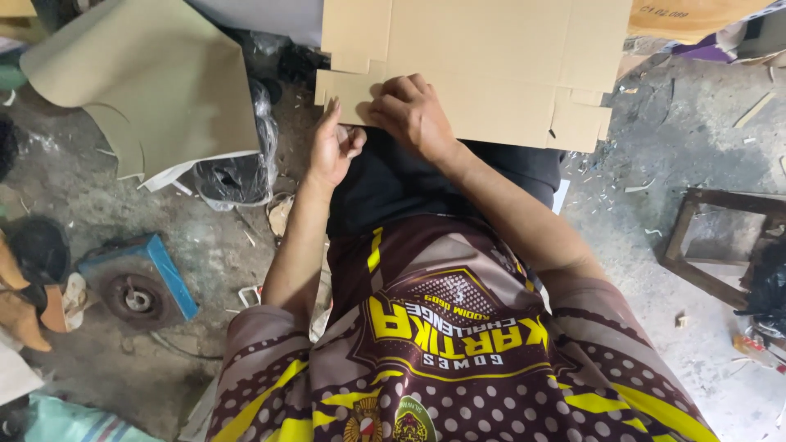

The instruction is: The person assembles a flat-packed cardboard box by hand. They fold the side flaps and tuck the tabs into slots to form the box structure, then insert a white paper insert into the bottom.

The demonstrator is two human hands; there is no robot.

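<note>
Die-cut cardboard box blank (475,65), flat across the lap: right hand (413,115) curled, fingertips pressing the lower-left flap, left hand (332,147) pinching its edge, fingers closed; best folded along the score, pressure kept even

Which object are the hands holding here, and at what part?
Both hands grip a flat die-cut cardboard sheet at its near left corner: the left hand pinches the corner tab's edge, and the right hand presses on top just beside it.
</note>
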